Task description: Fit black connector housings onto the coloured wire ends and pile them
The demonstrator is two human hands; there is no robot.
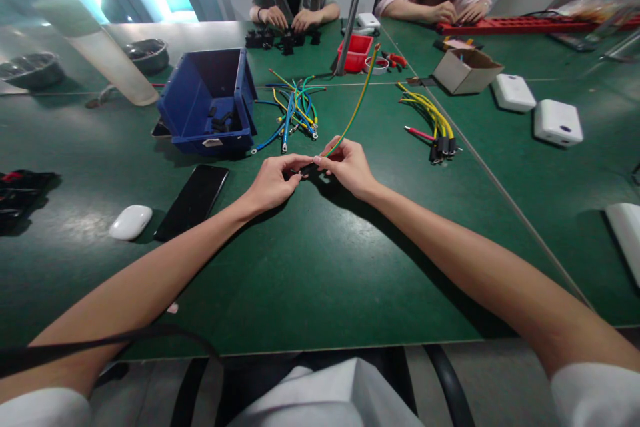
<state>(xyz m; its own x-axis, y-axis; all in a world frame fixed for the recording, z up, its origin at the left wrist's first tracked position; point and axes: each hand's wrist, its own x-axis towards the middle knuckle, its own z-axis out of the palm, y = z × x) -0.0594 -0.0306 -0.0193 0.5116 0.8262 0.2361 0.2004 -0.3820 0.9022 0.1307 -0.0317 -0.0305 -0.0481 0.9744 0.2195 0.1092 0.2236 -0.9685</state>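
With fingers closed, my left hand (274, 181) holds a small black piece (310, 171); close against it, my right hand (352, 165) pinches a green-and-yellow wire (361, 103) that curves upward from the grip. The two meet just over the desk (320, 267), nearly touching, and I cannot tell whether the wire sits inside the black piece. On the left lie a rounded white case (131, 222), a dark phone (194, 202) and a blue bin (237, 141) with dark bits (223, 123) inside. Next comes a loose tangle of blue, green and yellow wires (291, 107), beyond my left hand, then a red tray (353, 61) farther back. To the right, a bunch of yellow wires (434, 113) with black ends lies beside a short red wire (419, 134), then an open cardboard box (477, 80) and two white boxes (559, 123).
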